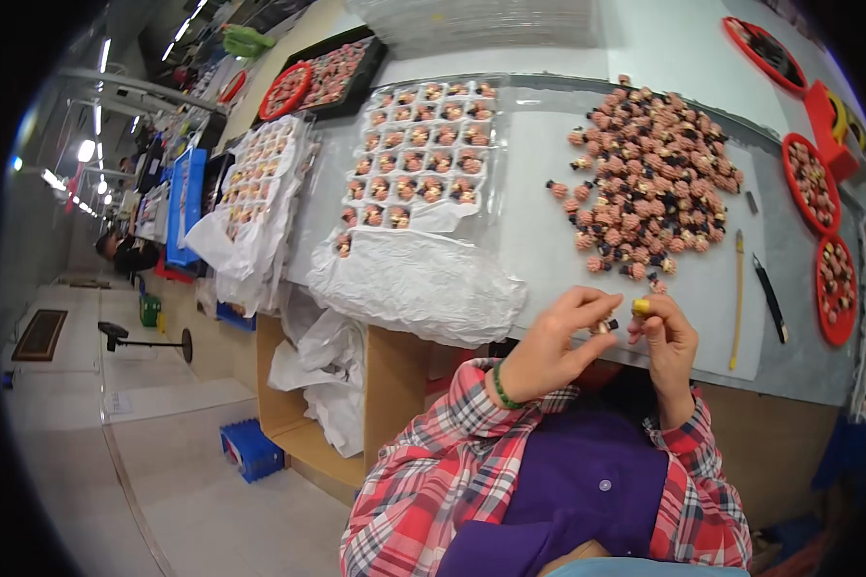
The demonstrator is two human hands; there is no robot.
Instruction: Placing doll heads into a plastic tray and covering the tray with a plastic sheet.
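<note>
Close to the table's front edge, my left hand [548, 344] pinches a small figurine [602, 327] with a dark end between thumb and fingers. My right hand [671, 348] is beside it with its fingers curled together. Something yellow [641, 307] shows at its fingertips, perhaps a finger cover. Whether those fingers hold anything is too small to tell. Just beyond both hands lies a big heap of small pink, black and cream figurines [645, 183] on a white sheet. Left of the heap stands a compartment tray [498, 144] with rows of similar figurines, its near part covered by white tissue paper [414, 288].
Right of the heap lie a thin yellow stick [738, 298] and a black pen-like tool [769, 298]. Red round trays [822, 325] line the right side. Another filled tray [260, 159] stands further left, above a cardboard box [394, 385] holding crumpled paper. Stacked clear trays [481, 34] stand behind.
</note>
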